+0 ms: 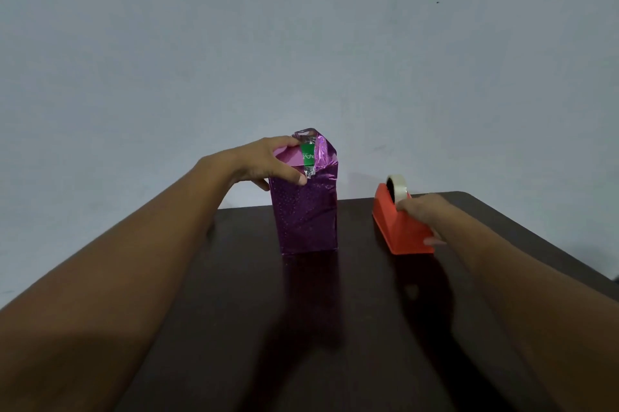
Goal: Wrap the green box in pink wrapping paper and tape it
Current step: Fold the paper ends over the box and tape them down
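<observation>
The green box (307,157) stands upright on the dark table (254,294), covered in shiny pink wrapping paper (306,214). Only a narrow green strip shows at the top, where the paper flaps are partly folded. My left hand (268,163) grips the top left of the box, fingers over a folded flap and thumb on the front face. My right hand (423,215) rests on the orange tape dispenser (400,227) to the right of the box, fingers at the white tape roll (398,188). Whether it pinches tape is not visible.
The table's back edge runs just behind the box and dispenser, with a rounded far right corner (464,193). A plain grey wall (301,43) fills the background. Dark tabletop stretches between my forearms toward me.
</observation>
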Demonstrator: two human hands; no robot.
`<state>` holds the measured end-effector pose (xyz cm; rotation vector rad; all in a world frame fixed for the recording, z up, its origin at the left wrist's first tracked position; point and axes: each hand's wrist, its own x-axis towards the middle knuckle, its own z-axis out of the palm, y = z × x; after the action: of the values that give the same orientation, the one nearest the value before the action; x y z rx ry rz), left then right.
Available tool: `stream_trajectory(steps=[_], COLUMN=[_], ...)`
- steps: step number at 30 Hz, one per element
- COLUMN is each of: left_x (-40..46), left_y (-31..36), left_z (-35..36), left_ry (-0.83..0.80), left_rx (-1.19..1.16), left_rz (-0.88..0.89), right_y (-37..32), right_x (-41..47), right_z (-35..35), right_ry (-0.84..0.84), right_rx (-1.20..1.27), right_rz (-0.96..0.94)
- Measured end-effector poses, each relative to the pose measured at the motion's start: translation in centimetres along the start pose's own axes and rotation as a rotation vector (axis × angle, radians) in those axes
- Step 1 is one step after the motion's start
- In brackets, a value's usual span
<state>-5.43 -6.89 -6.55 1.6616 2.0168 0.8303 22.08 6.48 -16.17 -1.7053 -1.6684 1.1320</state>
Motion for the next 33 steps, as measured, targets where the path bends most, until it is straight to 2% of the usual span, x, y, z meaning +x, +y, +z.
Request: stream_trajectory(steps=[7, 12, 17, 21, 26, 33], left_x=[-1.1, -1.3, -1.3, -1.2, -1.0, -0.8], left_y=[-0.1, 0.4, 0.5, 0.7, 1.1, 1.2], left_z=[0.8, 1.4, 1.5, 1.6, 1.6, 1.5], left_ry=[0.024, 0.004, 0.008, 0.003, -0.012, -0.014], left_rx=[0.017, -0.008, -0.019, -0.018, -0.026, -0.019], left_rz=[0.09, 0.116, 0.092, 0.088, 0.043, 0.012], right_y=[-2.4, -3.7, -3.2, -0.2, 4.7, 5.4], right_x=[-1.5, -1.6, -2.0, -1.8, -1.6, -1.8], right_z=[-0.5, -0.4, -0.2, 1.2, 4.6, 4.8], right_ry=[-0.09, -0.134, -0.054, 0.063, 0.289, 0.314], right_rx=[0.328, 0.554, 0.671, 0.802, 0.622, 0.538], right_rz=[0.225, 0.2, 0.299, 0.177, -0.025, -0.109])
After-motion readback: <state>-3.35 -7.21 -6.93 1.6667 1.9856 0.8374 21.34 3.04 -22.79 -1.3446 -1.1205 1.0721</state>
